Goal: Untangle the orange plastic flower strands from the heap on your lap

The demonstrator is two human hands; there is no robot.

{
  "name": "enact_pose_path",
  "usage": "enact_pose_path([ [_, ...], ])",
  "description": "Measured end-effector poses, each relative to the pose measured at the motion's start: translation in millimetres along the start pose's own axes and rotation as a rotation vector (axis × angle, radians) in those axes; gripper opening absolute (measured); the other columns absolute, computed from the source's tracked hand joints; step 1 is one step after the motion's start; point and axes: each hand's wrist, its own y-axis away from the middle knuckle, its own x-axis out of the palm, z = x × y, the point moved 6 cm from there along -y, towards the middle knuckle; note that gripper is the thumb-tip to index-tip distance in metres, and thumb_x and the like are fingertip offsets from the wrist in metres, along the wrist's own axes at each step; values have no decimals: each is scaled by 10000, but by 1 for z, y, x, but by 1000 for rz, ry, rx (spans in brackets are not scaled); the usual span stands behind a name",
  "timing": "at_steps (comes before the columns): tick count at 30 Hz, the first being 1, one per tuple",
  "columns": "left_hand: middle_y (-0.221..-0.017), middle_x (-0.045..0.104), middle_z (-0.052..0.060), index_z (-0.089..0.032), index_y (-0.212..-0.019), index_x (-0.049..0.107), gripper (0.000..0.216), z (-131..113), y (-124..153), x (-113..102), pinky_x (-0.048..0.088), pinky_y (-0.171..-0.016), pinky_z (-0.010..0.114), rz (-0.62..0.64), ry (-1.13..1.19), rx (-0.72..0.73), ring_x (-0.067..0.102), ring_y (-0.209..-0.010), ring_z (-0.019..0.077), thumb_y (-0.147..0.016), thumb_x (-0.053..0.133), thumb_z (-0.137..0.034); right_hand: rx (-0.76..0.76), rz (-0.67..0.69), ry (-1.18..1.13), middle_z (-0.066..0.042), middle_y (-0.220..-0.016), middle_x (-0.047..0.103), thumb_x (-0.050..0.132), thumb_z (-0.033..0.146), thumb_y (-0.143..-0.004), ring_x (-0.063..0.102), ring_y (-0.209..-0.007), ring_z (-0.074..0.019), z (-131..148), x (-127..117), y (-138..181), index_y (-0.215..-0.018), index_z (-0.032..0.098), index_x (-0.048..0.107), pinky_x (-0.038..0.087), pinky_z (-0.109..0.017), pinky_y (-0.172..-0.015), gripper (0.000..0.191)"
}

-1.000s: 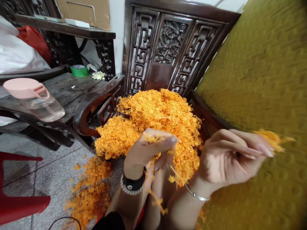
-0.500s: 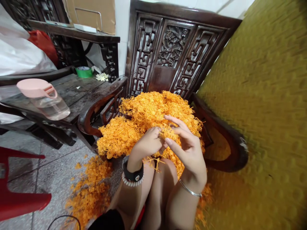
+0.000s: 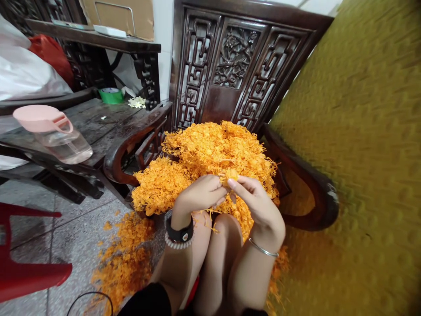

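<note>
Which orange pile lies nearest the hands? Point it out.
The big pile on the carved chair, just behind the left hand and right hand pinching a tuft; the scattered pile lies lower, on the floor.

Carved chair, upper middle: dark wood, polished, glossy on the arm rails.
Orange sprigs, centre: thin, stringy, plastic-looking, matt.
Jug, left: clear smooth plastic, matt pink lid.
Stool, lower left: red plastic, slight sheen.
Bangle, lower middle: thin shiny metal.
Cloth, right: mustard weave, rough-textured, matt.
</note>
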Motion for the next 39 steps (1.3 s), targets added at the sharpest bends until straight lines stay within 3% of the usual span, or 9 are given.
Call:
enact_pose_path([
  [7,-444,458,-36,-144,-598,550,324,15,-2,-1,358,-458,184,-21,106,-102,439,-421,68,-852,369,-234,-35,-90,-173,36,-553,523,678,315,-730,420,-474,-69,-6,-5,-4,-692,179,639,340,-219,-444,147],
  [12,-444,380,-67,-147,-642,529,362,-6,-5,6,301,-407,187,10,478,25,345,-377,47,-861,452,-425,-149,-306,-446,-29,-748,647,635,429,-737,596,-640,-150,-5,-2,-8,-752,226,658,487,-293,-519,205],
  [17,-415,374,-55,-161,-528,482,382,-27,8,10,244,-348,195,45,828,211,328,-335,37,-805,576,-407,-383,-933,-286,-17,-981,658,439,461,-856,533,-1154,-220,13,-40,34,-861,279,651,503,-411,-832,279],
  [21,-377,223,-79,-177,-490,410,470,-12,30,-39,214,-332,181,-324,1066,330,204,-300,29,-891,424,-422,-627,-1341,-76,168,-1236,538,172,282,-926,131,-1403,-78,30,-83,86,-1015,383,633,383,-314,-1012,480],
  [25,-519,308,-62,-164,-690,485,325,16,41,-72,344,-456,154,-893,1481,379,348,-427,40,-938,329,-304,-654,-969,-207,99,-1073,656,420,364,-873,622,-1032,-118,27,-71,62,-906,362,675,526,-307,-849,257],
  [27,-569,356,-45,-160,-728,494,345,15,36,-68,387,-517,176,-939,1565,369,411,-496,57,-925,335,-394,-530,-734,-187,26,-878,709,598,300,-790,680,-720,-139,23,-40,36,-884,266,697,565,-330,-750,140],
  [29,-603,382,-31,-161,-741,509,393,8,28,-58,395,-536,196,-895,1571,304,423,-526,72,-898,351,-484,-405,-567,-113,0,-818,713,628,258,-778,675,-692,-144,20,-8,15,-937,221,686,567,-334,-750,174],
  [35,-645,409,-1,-182,-723,527,490,-11,22,-44,381,-565,221,-981,1372,187,404,-567,100,-898,262,-555,-466,-576,260,-29,-946,703,639,195,-754,655,-866,-154,24,23,3,-943,185,669,544,-299,-805,192],
  [39,-629,341,-21,-185,-748,513,391,-10,22,-42,353,-546,201,-1120,1204,252,334,-549,91,-906,341,-499,-475,-459,366,-56,-1094,668,550,169,-798,628,-995,-182,23,32,2,-1114,194,612,518,-360,-891,323],
])
